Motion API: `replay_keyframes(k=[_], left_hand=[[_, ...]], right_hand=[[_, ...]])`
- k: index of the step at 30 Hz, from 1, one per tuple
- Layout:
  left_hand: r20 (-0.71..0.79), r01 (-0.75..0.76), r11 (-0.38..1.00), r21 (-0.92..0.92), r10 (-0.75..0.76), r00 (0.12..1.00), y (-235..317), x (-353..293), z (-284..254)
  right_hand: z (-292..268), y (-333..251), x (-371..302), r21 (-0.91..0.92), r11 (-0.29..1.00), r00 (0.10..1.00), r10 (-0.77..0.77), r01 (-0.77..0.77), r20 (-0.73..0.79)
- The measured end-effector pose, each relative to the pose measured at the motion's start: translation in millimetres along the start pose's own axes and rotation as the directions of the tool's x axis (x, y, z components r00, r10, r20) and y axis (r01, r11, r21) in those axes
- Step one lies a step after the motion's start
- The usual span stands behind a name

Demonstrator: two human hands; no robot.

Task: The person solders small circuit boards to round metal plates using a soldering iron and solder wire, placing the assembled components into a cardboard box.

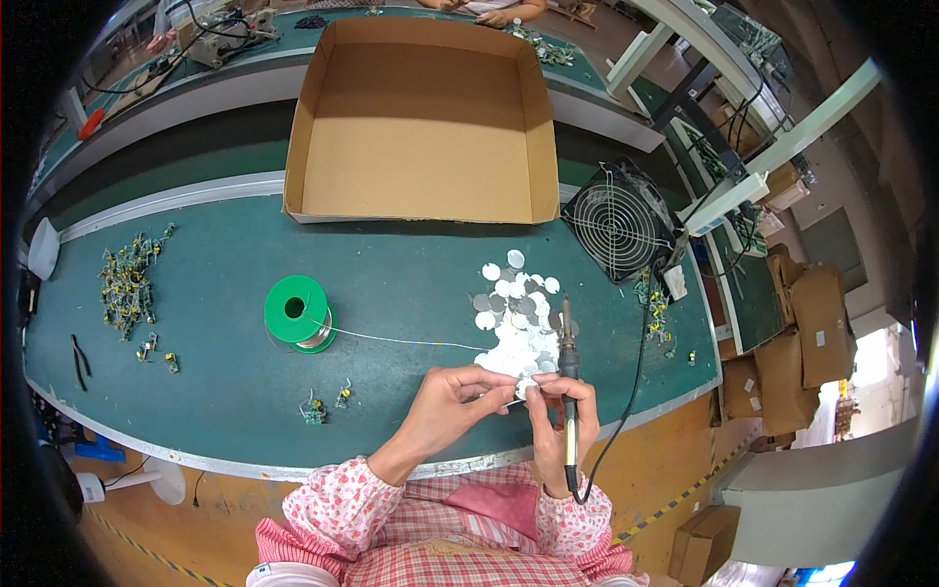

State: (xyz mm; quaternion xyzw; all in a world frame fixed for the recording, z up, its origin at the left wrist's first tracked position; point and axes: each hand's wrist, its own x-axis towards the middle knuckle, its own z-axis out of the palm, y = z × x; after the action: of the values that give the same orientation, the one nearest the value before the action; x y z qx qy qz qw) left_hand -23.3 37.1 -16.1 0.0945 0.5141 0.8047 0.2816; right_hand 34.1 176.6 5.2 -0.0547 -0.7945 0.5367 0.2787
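Both hands meet over the table's near edge, around a small round white disc (526, 387). My left hand (452, 399) is closed, its thumb and fingertips pinching the disc's left side. My right hand (559, 416) grips the disc's other side, and a soldering iron (570, 362) is held along the same hand with its tip pointing away from me. Just beyond the fingers lies a heap of white and grey discs (518, 338). From a green spool of solder wire (296, 308), a thin strand runs right toward the heap, its end hard to make out.
A large open cardboard box (421, 157) stands at the back. Right of it is a black fan (621, 220). Small circuit boards (129, 284) are piled at the left, near cutting pliers (79, 362); a few more boards (314, 409) lie near the front. The iron's cord (634, 377) crosses the right side.
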Motion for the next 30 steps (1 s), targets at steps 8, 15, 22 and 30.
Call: replay_keyframes(k=[8,15,22,30], left_hand=[[0.021,0.052,0.996,-0.075,-0.051,0.998,3.1,-0.5,-3.2],[0.025,0.041,0.997,-0.069,-0.040,0.999,2.4,-0.2,-1.9],[0.013,0.050,0.997,-0.061,-0.050,0.999,2.3,-1.6,-2.9],[-0.011,0.115,0.993,-0.039,-0.116,0.993,8.3,-2.5,-3.2]], right_hand=[[-2.2,3.0,-1.6,-0.040,0.999,1.000,-0.015,0.015,0.007],[-0.3,-0.1,-3.0,-0.027,0.999,1.000,-0.028,0.028,0.010],[1.8,-1.1,-6.2,-0.046,0.998,0.999,-0.036,0.035,-0.020],[7.1,1.3,-6.3,-0.088,0.994,0.996,-0.073,0.069,-0.042]])
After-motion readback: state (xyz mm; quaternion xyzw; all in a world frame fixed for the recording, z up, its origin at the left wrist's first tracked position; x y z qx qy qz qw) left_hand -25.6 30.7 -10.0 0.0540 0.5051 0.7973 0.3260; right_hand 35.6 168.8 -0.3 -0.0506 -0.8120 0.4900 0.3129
